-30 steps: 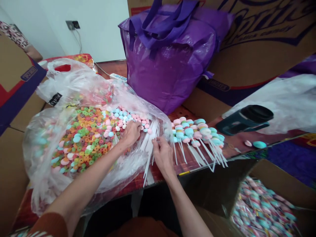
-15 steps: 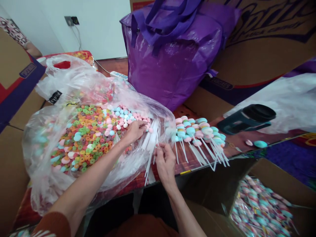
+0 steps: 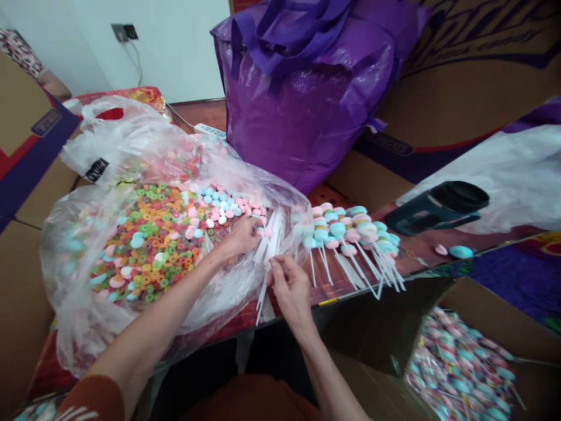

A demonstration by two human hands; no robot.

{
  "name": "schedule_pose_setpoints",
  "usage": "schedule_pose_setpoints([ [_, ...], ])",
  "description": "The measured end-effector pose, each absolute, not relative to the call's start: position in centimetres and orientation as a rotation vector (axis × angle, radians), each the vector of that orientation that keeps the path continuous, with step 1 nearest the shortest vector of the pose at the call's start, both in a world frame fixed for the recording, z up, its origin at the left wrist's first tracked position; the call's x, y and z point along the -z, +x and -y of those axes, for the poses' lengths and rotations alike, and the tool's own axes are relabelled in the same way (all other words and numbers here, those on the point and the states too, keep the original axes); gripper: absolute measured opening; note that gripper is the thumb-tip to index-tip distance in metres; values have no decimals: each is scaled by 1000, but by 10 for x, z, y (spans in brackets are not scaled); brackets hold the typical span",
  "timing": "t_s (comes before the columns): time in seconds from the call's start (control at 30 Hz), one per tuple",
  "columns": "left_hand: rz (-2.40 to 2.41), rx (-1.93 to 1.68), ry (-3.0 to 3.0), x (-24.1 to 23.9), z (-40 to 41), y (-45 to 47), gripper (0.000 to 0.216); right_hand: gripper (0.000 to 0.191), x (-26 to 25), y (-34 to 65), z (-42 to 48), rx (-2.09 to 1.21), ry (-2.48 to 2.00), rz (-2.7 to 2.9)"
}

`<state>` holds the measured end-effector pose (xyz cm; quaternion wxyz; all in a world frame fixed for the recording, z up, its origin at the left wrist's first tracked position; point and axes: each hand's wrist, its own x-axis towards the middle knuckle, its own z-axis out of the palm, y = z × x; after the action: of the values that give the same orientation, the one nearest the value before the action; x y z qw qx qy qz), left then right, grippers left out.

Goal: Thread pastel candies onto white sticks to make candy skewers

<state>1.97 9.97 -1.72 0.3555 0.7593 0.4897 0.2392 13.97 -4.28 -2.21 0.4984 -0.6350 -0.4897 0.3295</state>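
A big clear plastic bag (image 3: 79, 245) lies open on the table, full of small ring sweets and round pink and blue candies (image 3: 166, 234). My left hand (image 3: 243, 234) reaches into the bag, its fingers pinched on a pink candy by the bag's right edge. Loose white sticks (image 3: 269, 245) lie fanned at the bag's mouth. My right hand (image 3: 289, 286) is closed on one white stick just below them. To the right lies a row of finished candy sticks (image 3: 350, 231), pink and blue discs with their sticks pointing toward me.
A purple shopping bag (image 3: 307, 105) stands behind the table, cardboard boxes (image 3: 460, 76) around it. A dark green tool (image 3: 438, 207) and two loose candies (image 3: 456, 251) lie at the right. An open box of wrapped candy (image 3: 460, 362) sits below right.
My left hand has slid right along the candies to the bag's edge and pinched a pink one. My right hand has dropped slightly, still on the stick.
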Motion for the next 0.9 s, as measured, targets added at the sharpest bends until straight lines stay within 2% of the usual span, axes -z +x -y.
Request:
schedule_pose_setpoints([
  [0.23, -1111, -817, 1500, 22, -92, 2, 23, 32, 24, 140, 51, -856, -1545, 1240],
  [0.43, -1106, -877, 1370, 16, -85, -2, 20, 36, 22, 139, 49, -850, -1546, 1262],
  [0.67, -1181, -835, 1660, 29, -85, -6, 32, 35, 24, 142, 46, -932, -1533, 1222],
  [0.9, -1336, -844, 1988, 17, -72, -5, 29, 39, 23, 133, 40, -1066, -1508, 1065],
])
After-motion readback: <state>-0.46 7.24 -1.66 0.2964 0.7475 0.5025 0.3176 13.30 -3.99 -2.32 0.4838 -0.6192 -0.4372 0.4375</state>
